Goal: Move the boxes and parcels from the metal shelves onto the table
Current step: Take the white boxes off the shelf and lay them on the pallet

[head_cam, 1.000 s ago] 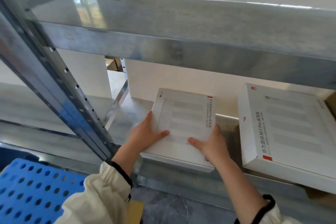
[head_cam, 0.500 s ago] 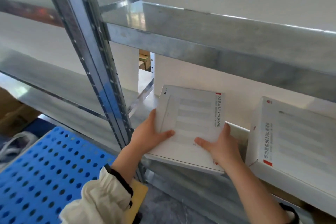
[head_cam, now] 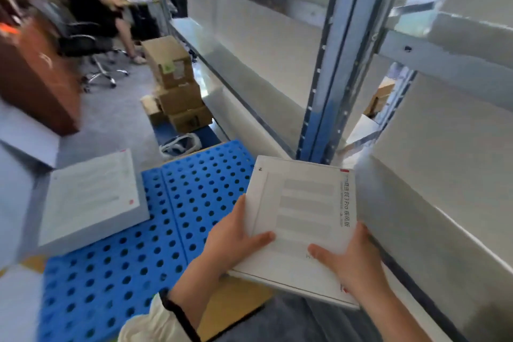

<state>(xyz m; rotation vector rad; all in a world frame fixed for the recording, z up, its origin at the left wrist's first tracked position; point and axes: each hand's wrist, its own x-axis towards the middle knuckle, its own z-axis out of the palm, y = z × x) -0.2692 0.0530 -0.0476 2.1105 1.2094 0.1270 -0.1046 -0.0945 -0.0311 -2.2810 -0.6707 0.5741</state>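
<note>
white box point(head_cam: 302, 219) gripped at its near corners by left hand point(head_cam: 234, 240) and right hand point(head_cam: 351, 258), thumbs on top, just left of the metal shelves point(head_cam: 330, 69), above a blue perforated panel point(head_cam: 133, 244)

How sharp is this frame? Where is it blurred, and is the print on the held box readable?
Head view: the held white box, the left hand and the right hand are fairly sharp, edge print partly legible. Head view's left side: the seated person and the second white box are smeared.
</note>
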